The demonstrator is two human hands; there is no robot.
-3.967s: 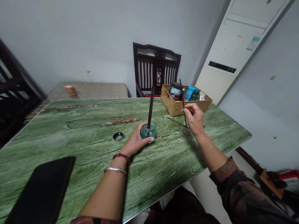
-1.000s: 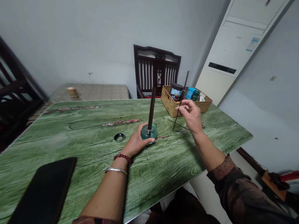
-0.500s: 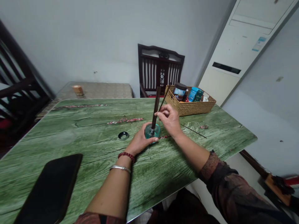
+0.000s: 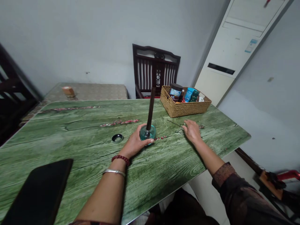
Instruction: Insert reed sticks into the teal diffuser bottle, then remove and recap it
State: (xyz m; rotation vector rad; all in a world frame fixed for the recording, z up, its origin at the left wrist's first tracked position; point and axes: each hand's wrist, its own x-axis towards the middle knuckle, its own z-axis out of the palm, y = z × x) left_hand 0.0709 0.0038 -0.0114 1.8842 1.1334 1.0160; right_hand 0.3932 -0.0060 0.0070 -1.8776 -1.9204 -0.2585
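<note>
Cupping a teal glass base (image 4: 147, 132) on a green wood-print table (image 4: 77, 184), the left hand (image 4: 135, 143) wraps its fingers around the near side of the base, with the glass held between fingers and thumb. The grip is closed on the base, and the hand rests low against the tabletop. A dark stick (image 4: 150, 107) stands nearly upright in the middle of the base, and neither hand touches it. The right hand (image 4: 192, 132) lies palm down on the table, well to the right of the base, its fingers close together and lightly curled, with their tips on the surface. It holds nothing that shows. A beaded bracelet (image 4: 121, 160) and a silver bangle (image 4: 114, 172) sit on the left wrist. A small black ring (image 4: 117, 137) lies just left of the left hand, and a dark flat slab (image 4: 38, 193) lies at the near left of the table. Beyond the right hand, at the far edge, stands a wicker basket (image 4: 185, 112) holding a dark jar (image 4: 176, 92) and a blue bottle (image 4: 189, 94)
</note>
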